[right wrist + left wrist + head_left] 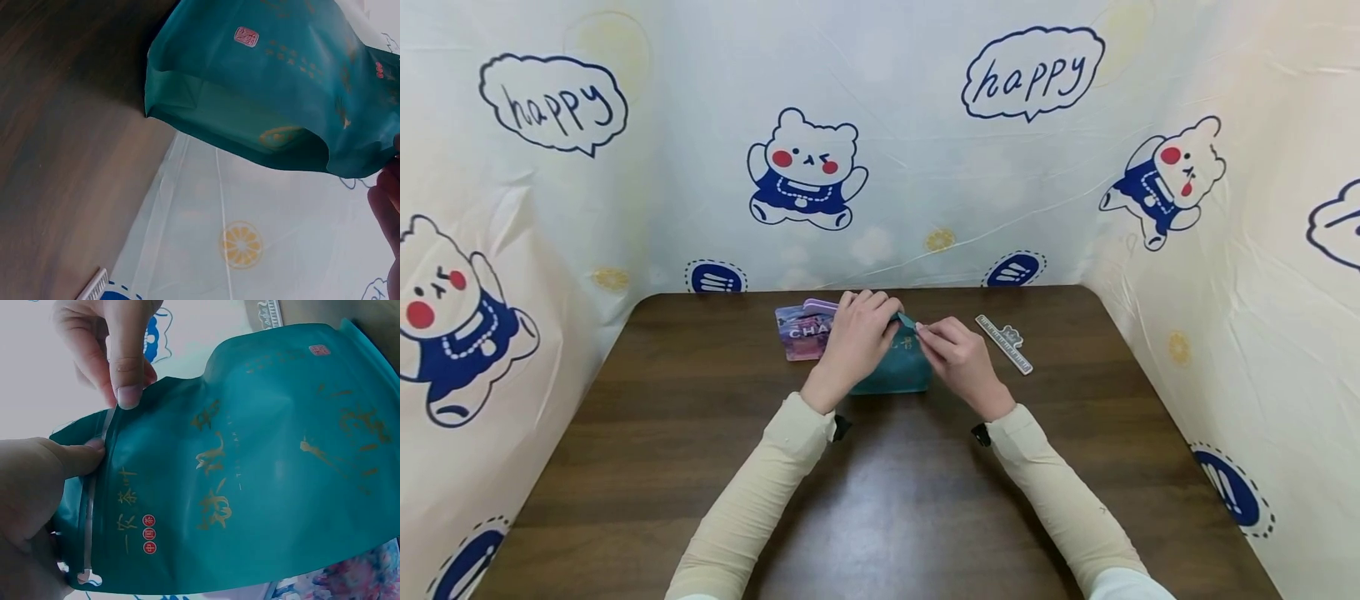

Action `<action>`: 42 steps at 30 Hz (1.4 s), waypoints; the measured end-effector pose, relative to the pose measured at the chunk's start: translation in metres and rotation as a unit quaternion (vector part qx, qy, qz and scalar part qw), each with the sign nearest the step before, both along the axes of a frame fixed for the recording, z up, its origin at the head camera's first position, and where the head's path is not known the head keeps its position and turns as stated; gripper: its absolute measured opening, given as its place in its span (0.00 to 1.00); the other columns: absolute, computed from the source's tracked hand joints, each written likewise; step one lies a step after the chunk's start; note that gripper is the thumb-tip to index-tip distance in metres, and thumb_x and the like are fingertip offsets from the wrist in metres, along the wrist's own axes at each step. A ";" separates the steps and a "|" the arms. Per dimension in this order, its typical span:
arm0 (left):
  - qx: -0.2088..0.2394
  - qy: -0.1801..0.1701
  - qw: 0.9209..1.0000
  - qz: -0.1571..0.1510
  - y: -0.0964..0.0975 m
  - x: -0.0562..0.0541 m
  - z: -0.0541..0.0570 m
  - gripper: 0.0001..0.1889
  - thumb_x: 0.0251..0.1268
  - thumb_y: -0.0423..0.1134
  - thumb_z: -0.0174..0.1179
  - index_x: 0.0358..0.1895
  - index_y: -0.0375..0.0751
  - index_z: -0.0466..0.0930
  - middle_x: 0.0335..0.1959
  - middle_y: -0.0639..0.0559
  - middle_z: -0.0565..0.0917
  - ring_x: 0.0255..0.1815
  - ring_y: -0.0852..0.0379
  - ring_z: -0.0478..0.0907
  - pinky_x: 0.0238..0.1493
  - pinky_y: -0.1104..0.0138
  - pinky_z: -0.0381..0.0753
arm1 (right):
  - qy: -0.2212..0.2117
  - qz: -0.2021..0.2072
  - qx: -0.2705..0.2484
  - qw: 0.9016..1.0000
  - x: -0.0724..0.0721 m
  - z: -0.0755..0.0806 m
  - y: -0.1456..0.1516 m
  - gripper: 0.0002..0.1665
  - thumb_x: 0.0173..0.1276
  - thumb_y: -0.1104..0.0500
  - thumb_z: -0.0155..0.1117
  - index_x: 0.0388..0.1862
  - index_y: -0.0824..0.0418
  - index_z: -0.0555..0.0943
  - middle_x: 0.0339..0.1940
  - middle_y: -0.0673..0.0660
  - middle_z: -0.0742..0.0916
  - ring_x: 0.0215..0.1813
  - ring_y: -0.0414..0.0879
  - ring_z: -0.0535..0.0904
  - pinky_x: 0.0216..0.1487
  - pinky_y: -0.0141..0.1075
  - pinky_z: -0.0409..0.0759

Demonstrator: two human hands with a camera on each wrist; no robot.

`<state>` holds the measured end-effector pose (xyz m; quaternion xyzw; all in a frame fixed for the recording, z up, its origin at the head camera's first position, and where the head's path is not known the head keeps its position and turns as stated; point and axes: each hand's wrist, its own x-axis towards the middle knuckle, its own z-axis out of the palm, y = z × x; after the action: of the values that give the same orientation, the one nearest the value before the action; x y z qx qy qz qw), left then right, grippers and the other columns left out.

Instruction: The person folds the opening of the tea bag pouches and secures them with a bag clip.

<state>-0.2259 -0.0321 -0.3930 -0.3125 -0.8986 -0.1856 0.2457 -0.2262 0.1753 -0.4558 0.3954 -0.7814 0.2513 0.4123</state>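
A teal tea pouch (pixel 891 371) with gold lettering stands upright on the table, its top edge folded over. In the left wrist view, a thin pale strip (pixel 89 519) runs along the top of the pouch (pixel 169 487). My left hand (pixel 861 333) grips the pouch's top edge, with its thumb (pixel 84 457) pressed beside the strip. With thumb and fingers, my right hand (pixel 958 358) pinches the top edge at its right end. In the right wrist view, the pouch (pixel 237 81) shows its side fold, and the right hand's fingers (pixel 389 200) are partly cut off.
Left of the pouch lies a purple and pink printed card or packet (pixel 801 335), partly behind a lilac item (pixel 820 307). A white ruler (pixel 1003 343) with a cartoon top rests on the right. Printed cloth (pixel 917 150) surrounds the brown wooden table (pixel 880 500).
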 end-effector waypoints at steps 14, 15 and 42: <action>0.027 0.032 0.999 -0.016 0.002 0.000 -0.006 0.17 0.63 0.55 0.68 0.39 0.44 0.86 0.36 0.50 0.86 0.38 0.50 0.77 0.46 0.55 0.69 | 0.006 -0.001 -0.013 1.000 0.000 -0.003 0.000 0.15 0.54 0.73 0.78 0.42 0.69 0.90 0.34 0.59 0.87 0.36 0.50 0.83 0.37 0.40 0.85; 0.029 0.033 0.999 -0.014 0.002 0.000 -0.006 0.17 0.64 0.55 0.68 0.38 0.44 0.87 0.36 0.50 0.86 0.38 0.50 0.77 0.46 0.55 0.69 | 0.009 0.000 -0.010 1.000 0.000 -0.004 0.000 0.15 0.54 0.73 0.78 0.42 0.69 0.90 0.34 0.59 0.87 0.36 0.50 0.84 0.37 0.40 0.85; 0.012 0.018 0.999 -0.029 0.007 0.003 -0.006 0.06 0.73 0.43 0.63 0.40 0.47 0.88 0.35 0.53 0.84 0.39 0.52 0.75 0.48 0.56 0.68 | -0.311 0.091 -0.065 0.944 -0.026 0.027 0.002 0.04 0.61 0.69 0.76 0.33 0.61 0.90 0.30 0.52 0.87 0.32 0.42 0.83 0.37 0.37 0.86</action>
<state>-0.2229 -0.0255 -0.3989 -0.3384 -0.8823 -0.1980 0.2605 -0.2518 0.1770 -0.4290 0.3393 -0.8135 0.4484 0.1485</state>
